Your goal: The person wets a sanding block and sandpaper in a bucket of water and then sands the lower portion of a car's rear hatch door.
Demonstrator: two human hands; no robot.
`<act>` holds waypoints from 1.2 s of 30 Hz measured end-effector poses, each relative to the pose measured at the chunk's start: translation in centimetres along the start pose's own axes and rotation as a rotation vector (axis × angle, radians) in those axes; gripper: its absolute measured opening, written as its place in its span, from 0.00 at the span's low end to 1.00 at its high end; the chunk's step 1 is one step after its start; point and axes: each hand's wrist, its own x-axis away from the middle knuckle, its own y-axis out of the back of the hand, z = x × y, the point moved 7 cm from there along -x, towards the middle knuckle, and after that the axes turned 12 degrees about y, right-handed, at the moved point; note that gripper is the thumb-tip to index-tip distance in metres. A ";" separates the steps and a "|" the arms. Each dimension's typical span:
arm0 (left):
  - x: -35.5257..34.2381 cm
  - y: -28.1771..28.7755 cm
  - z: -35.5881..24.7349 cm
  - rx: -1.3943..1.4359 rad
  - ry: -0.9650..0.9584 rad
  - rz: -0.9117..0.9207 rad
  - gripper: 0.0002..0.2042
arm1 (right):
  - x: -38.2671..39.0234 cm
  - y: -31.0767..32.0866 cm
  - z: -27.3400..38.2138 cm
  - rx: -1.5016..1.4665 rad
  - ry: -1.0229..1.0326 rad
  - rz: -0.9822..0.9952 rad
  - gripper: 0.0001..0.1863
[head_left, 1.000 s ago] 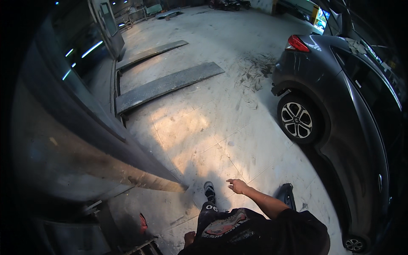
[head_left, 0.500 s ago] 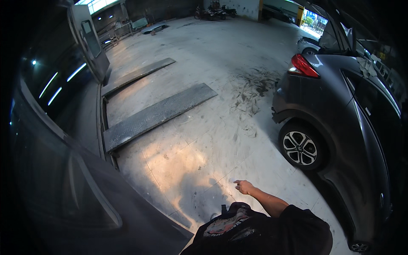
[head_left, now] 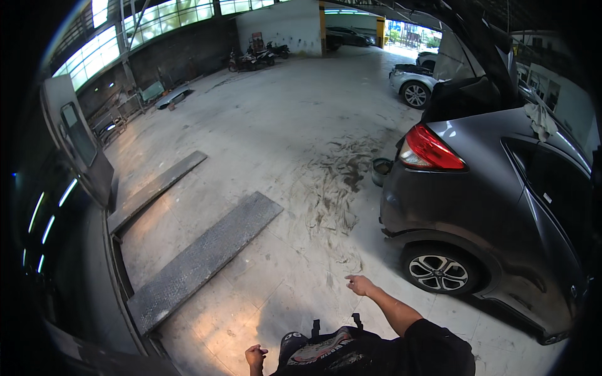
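My right hand (head_left: 360, 286) reaches out over the floor, beside the rear wheel (head_left: 439, 273) of a dark grey car. A finger points forward and left, and nothing shows in that hand. Low in the picture is my left hand (head_left: 255, 356), its fingers loosely bent and the thumb apart, with no object visible in it. Neither hand touches anything. The grey car (head_left: 439, 197) stands on my right with its tailgate raised and a red tail light (head_left: 433, 150) facing me. A pale cloth (head_left: 540, 120) hangs on the car's roof edge.
Two low metal ramps, the nearer (head_left: 207, 260) and the farther (head_left: 160, 188), lie on the floor at left. A tall door panel (head_left: 78, 141) stands open beyond them. A bucket (head_left: 381, 170) sits behind the car, by dark floor stains (head_left: 342, 182). Motorcycles (head_left: 252, 59) and a silver car (head_left: 407, 81) stand farther back.
The view has tilted up and moved forward past the dark vehicle on the left. My left hand has come into sight. The grey car's rear, the bucket and the silver car show more fully.
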 end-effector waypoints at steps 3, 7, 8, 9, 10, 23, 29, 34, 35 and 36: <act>-7.3 -2.3 -11.5 0.004 -0.088 0.067 0.13 | -11.3 11.2 3.2 0.001 0.080 -0.241 0.25; -19.1 -6.7 -25.5 0.028 -0.026 0.170 0.19 | -19.6 23.6 3.2 -0.007 0.062 -0.549 0.24; -21.1 -9.3 -29.6 -0.036 -0.031 0.200 0.20 | -20.3 26.0 2.4 0.004 -0.002 -0.551 0.23; -22.7 -11.9 -33.9 -0.098 -0.037 0.231 0.20 | -20.6 27.7 1.5 0.015 -0.065 -0.552 0.23; -24.1 -14.4 -38.5 -0.121 -0.066 0.267 0.20 | -21.1 29.4 1.4 0.027 -0.103 -0.542 0.23; -39.2 -46.1 -78.7 -0.137 -0.330 0.456 0.19 | -33.4 62.0 -8.7 0.135 -0.192 -1.106 0.23; -46.9 -51.8 -80.8 -0.121 -0.141 0.361 0.20 | -46.3 72.0 -16.8 0.189 -0.290 -1.050 0.21; -54.1 -61.2 -82.8 -0.275 -0.016 0.386 0.21 | -51.7 73.4 -29.2 0.180 -0.540 -1.052 0.22; -55.4 -63.1 -83.8 -0.321 0.010 0.379 0.22 | -52.3 72.7 -31.4 0.171 -0.591 -1.057 0.22; -56.6 -64.5 -85.0 -0.408 0.012 0.397 0.22 | -53.0 70.8 -33.7 0.151 -0.664 -1.029 0.22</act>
